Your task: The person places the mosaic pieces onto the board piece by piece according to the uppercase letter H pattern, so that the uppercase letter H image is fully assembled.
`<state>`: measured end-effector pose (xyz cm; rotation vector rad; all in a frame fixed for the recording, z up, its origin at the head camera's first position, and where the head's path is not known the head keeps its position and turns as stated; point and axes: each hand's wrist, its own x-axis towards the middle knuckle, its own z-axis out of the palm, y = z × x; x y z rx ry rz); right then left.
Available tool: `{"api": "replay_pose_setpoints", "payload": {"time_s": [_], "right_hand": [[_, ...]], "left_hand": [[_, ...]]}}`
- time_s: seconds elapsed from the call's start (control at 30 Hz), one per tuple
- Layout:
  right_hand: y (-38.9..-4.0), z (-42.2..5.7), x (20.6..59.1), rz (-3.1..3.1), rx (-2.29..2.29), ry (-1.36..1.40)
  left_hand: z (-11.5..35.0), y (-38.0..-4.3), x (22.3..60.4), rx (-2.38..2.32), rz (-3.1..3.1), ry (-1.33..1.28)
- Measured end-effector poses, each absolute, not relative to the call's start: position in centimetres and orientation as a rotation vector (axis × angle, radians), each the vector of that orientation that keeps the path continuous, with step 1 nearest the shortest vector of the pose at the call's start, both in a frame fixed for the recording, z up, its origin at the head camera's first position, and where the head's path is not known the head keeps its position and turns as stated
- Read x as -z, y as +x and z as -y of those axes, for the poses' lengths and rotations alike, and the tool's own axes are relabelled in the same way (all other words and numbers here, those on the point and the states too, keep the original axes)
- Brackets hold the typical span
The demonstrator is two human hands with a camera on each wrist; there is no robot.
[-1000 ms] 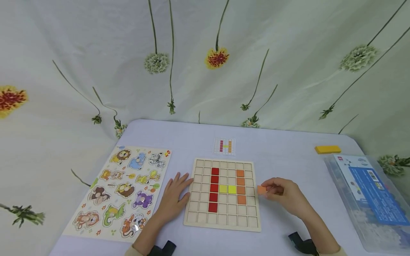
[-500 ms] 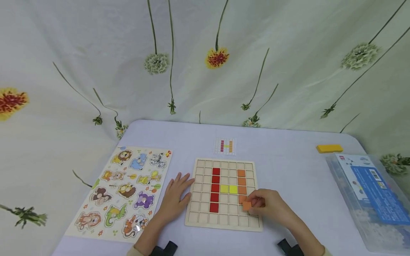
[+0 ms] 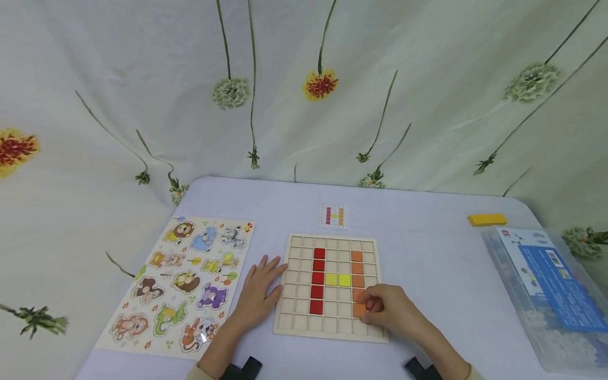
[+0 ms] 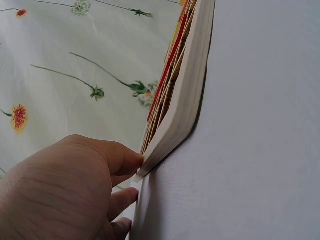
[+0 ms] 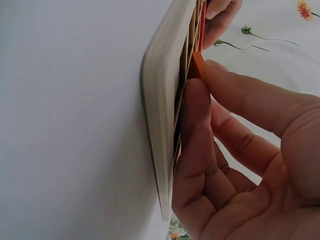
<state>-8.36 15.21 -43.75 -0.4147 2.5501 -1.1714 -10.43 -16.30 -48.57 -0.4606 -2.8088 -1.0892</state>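
Observation:
A wooden grid board (image 3: 328,324) lies on the table between both hands. In it stand a column of red tiles (image 3: 317,278), two yellow tiles (image 3: 338,279) and a column of orange tiles (image 3: 357,268). My right hand (image 3: 391,311) pinches an orange tile (image 5: 198,66) between thumb and index finger at the near end of the orange column. The right wrist view shows this tile tilted, its lower edge in the grid. My left hand (image 3: 258,295) rests with spread fingers beside the board's left edge, thumb touching the board's side in the left wrist view.
Behind the board lies a small pattern card (image 3: 333,217). An animal puzzle board (image 3: 190,303) is on the left. To the right are a clear plastic box (image 3: 527,322) with a blue label and a yellow block (image 3: 486,219). A flowered cloth (image 3: 285,121) hangs behind.
My right hand has carried the orange tile leftward from beside the board to the near end of the orange column and lowered it there. My left hand has stayed put.

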Motion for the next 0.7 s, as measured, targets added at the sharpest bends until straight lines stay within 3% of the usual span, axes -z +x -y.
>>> {"api": "replay_pose_setpoints", "payload": {"time_s": [0.7], "right_hand": [[-8.8,-16.0,42.8,-2.687,1.201,-0.339]], "left_hand": [[16.4,-10.2,48.1,1.081,2.820,-0.440]]}}
